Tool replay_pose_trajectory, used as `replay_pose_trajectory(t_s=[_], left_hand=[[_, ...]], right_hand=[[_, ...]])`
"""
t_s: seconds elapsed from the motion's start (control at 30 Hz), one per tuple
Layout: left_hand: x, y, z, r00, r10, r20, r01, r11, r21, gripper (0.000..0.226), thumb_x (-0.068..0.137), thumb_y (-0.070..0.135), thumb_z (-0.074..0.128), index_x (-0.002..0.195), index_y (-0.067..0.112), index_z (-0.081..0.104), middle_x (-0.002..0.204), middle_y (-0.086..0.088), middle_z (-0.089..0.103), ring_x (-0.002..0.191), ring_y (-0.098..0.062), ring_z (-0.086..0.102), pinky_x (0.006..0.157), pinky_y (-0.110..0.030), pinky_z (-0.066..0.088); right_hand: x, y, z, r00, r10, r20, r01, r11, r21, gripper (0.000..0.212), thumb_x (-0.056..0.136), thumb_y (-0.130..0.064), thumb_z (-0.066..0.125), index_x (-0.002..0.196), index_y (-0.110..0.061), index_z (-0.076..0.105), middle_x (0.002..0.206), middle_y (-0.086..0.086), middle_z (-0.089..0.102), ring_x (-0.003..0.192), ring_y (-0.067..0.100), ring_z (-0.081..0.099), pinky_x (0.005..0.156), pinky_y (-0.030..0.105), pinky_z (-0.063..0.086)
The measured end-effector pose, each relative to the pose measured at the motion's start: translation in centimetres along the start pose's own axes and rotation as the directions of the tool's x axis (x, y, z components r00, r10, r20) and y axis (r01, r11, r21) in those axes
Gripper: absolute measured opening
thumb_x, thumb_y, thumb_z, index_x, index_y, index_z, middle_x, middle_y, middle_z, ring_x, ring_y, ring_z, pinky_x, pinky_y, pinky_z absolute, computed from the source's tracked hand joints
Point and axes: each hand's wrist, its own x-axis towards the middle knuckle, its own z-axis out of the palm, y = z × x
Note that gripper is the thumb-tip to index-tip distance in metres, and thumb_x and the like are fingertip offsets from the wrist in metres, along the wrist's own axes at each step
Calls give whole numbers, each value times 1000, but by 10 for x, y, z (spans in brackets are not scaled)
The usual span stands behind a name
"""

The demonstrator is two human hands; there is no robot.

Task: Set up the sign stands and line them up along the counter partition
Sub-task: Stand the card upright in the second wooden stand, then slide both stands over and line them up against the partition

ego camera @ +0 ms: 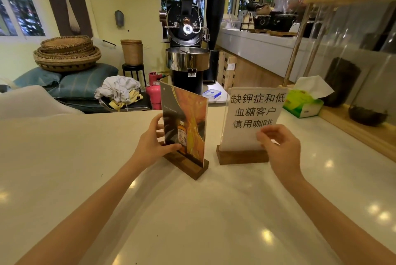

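Note:
Two sign stands rise from dark wooden bases on the white counter (pixel 192 211). The orange picture sign (pixel 188 123) stands at an angle in the middle, and my left hand (pixel 157 140) grips its left edge just above the base. To its right stands the white text sign (pixel 252 119) with black characters, facing me. My right hand (pixel 278 146) is at its lower right corner, fingers loosely curled and touching the acrylic panel. The clear counter partition (pixel 353 61), with a wooden frame, runs along the right side.
A green tissue box (pixel 304 104) sits by the partition behind the white sign. A black coffee roaster (pixel 188 35) stands beyond the counter's far edge, with baskets (pixel 66 53), cushions and a pink gas cylinder (pixel 154 91) to its left.

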Motion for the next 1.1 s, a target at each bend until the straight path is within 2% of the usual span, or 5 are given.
replay_pose_trajectory(t_s=[0.07,0.17,0.47,0.8,1.1], left_hand=[[0,2,1,999,42,-12,-41,999,26,97,66,13,77,140,24,15,136,-11,45,110,-19,50,81,-27,46],[0,2,3,999,41,-22,-40,999,33,105,65,14,78,142,26,7,141,-12,41,121,-26,48,84,-31,46],[-3,5,8,997,61,-40,-59,997,56,110,63,14,79,143,25,4,142,-11,39,125,-28,45,89,-33,45],[9,7,19,994,88,-64,-80,990,115,116,58,20,82,142,25,2,143,-10,38,125,-27,45,96,-39,44],[43,21,70,990,137,-34,-134,987,86,114,60,19,81,143,23,3,143,-10,37,126,-28,43,99,-44,43]], right_hand=[[14,-1,-14,994,1,-112,1,1000,22,21,77,-6,69,93,-12,56,91,3,62,89,22,60,79,34,54],[28,5,-23,989,86,-118,-87,996,-5,42,73,-9,72,109,-11,50,105,4,59,95,19,58,82,29,49],[51,19,-26,866,346,361,-348,935,-64,58,73,-3,70,126,-17,49,115,3,61,105,24,56,86,38,48],[60,19,-36,858,302,415,-290,952,-94,49,75,2,67,121,-11,55,114,5,62,104,25,56,74,30,52],[76,35,-85,885,299,357,-268,954,-134,46,75,5,65,118,-10,57,104,0,63,85,4,60,53,14,54]])
